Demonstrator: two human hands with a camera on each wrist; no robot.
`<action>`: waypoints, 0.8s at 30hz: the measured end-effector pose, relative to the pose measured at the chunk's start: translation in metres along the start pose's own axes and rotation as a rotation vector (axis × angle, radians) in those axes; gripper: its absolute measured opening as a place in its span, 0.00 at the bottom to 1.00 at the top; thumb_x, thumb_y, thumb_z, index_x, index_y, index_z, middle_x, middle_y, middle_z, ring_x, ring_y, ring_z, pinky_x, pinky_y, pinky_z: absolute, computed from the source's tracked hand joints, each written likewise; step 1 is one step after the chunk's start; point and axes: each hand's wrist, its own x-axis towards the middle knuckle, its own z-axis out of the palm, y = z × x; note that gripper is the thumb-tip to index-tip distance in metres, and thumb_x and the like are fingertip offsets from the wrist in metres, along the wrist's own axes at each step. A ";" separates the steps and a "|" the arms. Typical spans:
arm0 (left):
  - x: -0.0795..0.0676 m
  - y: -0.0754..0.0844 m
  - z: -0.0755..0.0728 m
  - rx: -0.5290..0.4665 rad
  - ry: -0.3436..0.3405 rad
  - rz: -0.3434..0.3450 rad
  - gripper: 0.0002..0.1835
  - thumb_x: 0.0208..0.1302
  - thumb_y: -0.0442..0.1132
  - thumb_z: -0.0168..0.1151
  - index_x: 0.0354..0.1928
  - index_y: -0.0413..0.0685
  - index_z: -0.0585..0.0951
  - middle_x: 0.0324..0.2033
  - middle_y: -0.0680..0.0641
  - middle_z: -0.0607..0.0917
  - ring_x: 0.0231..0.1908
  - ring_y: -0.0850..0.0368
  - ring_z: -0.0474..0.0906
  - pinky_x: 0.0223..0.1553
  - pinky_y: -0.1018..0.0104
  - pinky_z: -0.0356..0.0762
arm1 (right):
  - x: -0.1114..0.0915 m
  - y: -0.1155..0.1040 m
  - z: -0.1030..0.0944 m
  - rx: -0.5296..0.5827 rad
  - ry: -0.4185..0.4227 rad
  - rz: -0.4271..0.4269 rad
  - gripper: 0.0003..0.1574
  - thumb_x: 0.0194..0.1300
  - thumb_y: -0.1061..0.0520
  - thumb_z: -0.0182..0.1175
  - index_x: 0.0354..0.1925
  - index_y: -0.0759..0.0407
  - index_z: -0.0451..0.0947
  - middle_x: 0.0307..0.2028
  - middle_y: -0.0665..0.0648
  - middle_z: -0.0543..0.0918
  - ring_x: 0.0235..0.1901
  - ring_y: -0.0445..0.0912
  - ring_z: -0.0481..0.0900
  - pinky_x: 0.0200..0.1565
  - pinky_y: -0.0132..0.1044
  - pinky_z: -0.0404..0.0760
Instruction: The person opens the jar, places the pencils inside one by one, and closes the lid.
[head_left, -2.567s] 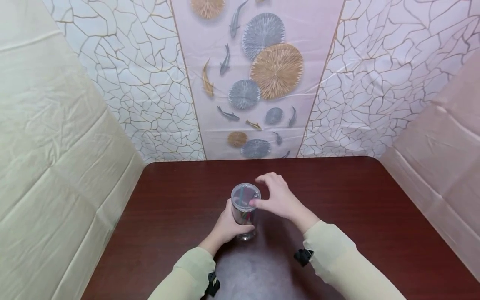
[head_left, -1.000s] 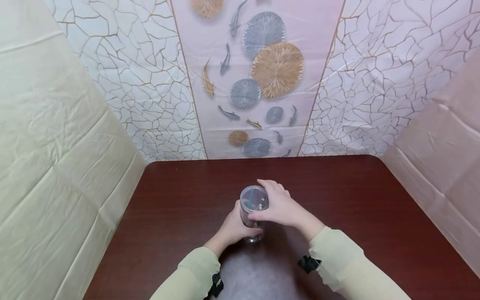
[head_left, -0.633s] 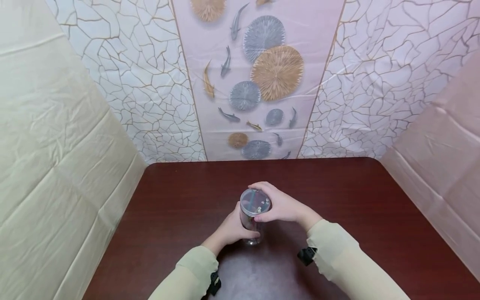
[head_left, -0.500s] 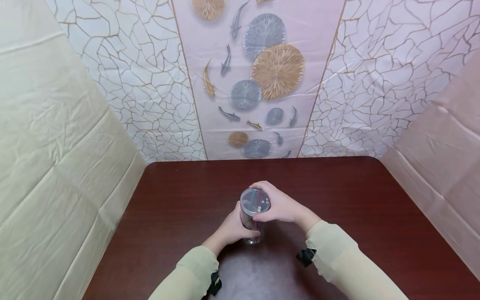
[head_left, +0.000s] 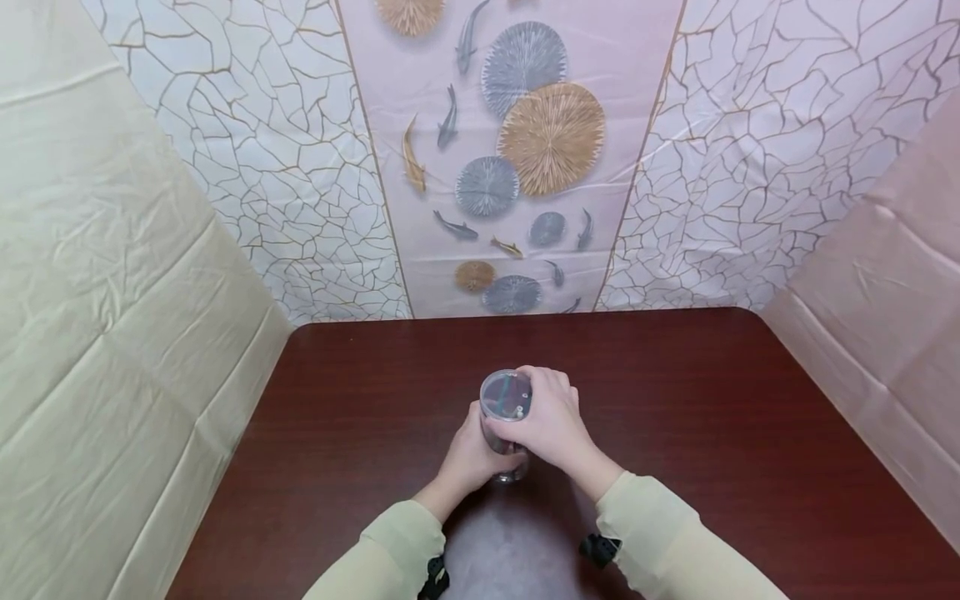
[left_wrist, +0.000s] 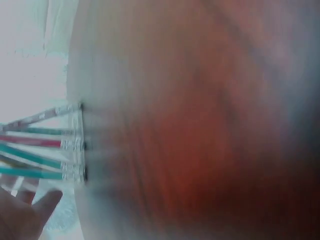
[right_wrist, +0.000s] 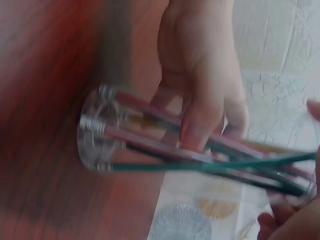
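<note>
A clear cylindrical jar (head_left: 510, 475) stands nearly upright at mid-table, holding several pencils (right_wrist: 150, 147) in red, green and dark colours. Their metal-banded ends point toward the jar's base in the right wrist view. My left hand (head_left: 468, 454) grips the jar's body, thumb across its near side. At the top, my right hand (head_left: 551, 417) curls round the rim of the transparent lid (head_left: 504, 392), thumb on the near edge, fingers on the far right. Small pale spots show through the lid. The left wrist view is blurred, with banded pencil ends (left_wrist: 72, 145) visible at its left.
The dark red-brown table (head_left: 360, 375) spreads around both hands, with a pale glare in front of the jar. A patterned cloth backdrop (head_left: 510, 283) rises behind it, and plain cloth sides (head_left: 225, 333) flank it.
My right hand, earlier spread beside the lid, now holds its rim. Over the last half second it has turned, thumb shifting left and fingers right. The jar has moved slightly right with my left hand.
</note>
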 end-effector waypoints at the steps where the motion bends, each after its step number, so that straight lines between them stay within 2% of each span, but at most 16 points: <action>1: -0.001 0.002 0.002 0.009 0.020 0.000 0.45 0.38 0.49 0.77 0.58 0.46 0.63 0.49 0.50 0.75 0.47 0.55 0.74 0.50 0.58 0.71 | -0.001 -0.002 0.001 -0.010 0.023 0.017 0.48 0.35 0.37 0.74 0.51 0.59 0.71 0.44 0.55 0.76 0.51 0.53 0.65 0.48 0.48 0.60; 5: -0.004 0.006 0.007 0.055 0.073 -0.002 0.48 0.38 0.49 0.76 0.61 0.44 0.62 0.52 0.46 0.73 0.49 0.52 0.73 0.50 0.56 0.71 | -0.005 -0.008 0.005 -0.038 0.092 0.076 0.50 0.34 0.35 0.73 0.51 0.61 0.72 0.44 0.56 0.76 0.50 0.54 0.65 0.48 0.49 0.60; 8: -0.006 0.006 0.007 0.088 0.082 -0.007 0.50 0.38 0.51 0.76 0.63 0.44 0.61 0.53 0.45 0.73 0.50 0.51 0.73 0.50 0.55 0.71 | -0.007 -0.009 0.008 -0.034 0.111 0.096 0.50 0.34 0.35 0.72 0.52 0.61 0.71 0.45 0.58 0.75 0.50 0.55 0.66 0.49 0.49 0.60; 12: -0.006 0.002 0.006 0.102 0.078 0.005 0.50 0.37 0.53 0.76 0.62 0.44 0.62 0.53 0.45 0.73 0.50 0.52 0.73 0.50 0.56 0.71 | -0.008 -0.008 0.010 0.010 0.091 0.099 0.52 0.36 0.36 0.72 0.55 0.62 0.69 0.48 0.59 0.74 0.50 0.55 0.66 0.52 0.49 0.63; 18: -0.005 -0.001 0.005 0.072 0.064 0.023 0.49 0.37 0.52 0.77 0.61 0.44 0.62 0.52 0.47 0.73 0.49 0.54 0.73 0.51 0.56 0.71 | -0.011 -0.002 0.012 0.113 0.066 0.076 0.58 0.39 0.39 0.73 0.63 0.63 0.62 0.54 0.61 0.71 0.53 0.54 0.65 0.53 0.49 0.68; 24: -0.005 -0.001 0.005 0.075 0.060 0.015 0.49 0.36 0.51 0.77 0.60 0.44 0.61 0.51 0.47 0.74 0.49 0.53 0.74 0.50 0.57 0.72 | -0.013 0.005 0.013 0.179 0.058 0.071 0.57 0.41 0.41 0.73 0.63 0.62 0.61 0.55 0.61 0.70 0.54 0.53 0.64 0.51 0.50 0.70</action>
